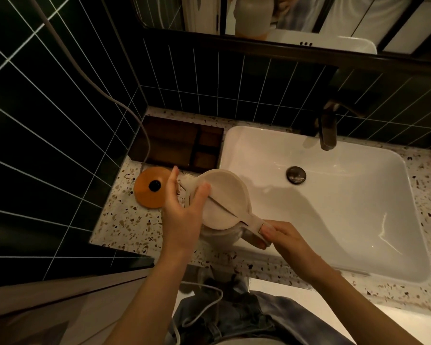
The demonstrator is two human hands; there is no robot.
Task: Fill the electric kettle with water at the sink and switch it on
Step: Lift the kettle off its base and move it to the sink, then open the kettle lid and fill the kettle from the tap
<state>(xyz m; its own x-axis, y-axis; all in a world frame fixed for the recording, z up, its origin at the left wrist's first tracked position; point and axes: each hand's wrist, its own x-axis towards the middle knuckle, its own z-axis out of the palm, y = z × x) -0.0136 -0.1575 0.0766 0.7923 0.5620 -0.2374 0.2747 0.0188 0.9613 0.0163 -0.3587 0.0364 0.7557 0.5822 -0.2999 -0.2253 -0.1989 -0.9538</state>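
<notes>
Cream kettle (224, 202) over surface (125, 227) edge, left of sink (334, 207). Right hand (281, 235) fingers wrapped round handle. Left hand (184, 210) fingers spread, resting on lid. Orange base (151, 188) beside.

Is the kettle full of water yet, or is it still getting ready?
Not yet. Done: the kettle is off its orange base. In hand: the right hand holds its handle and the left hand touches its lid beside the sink. Left: no water runs from the tap; filling, returning it, switching on.
</notes>
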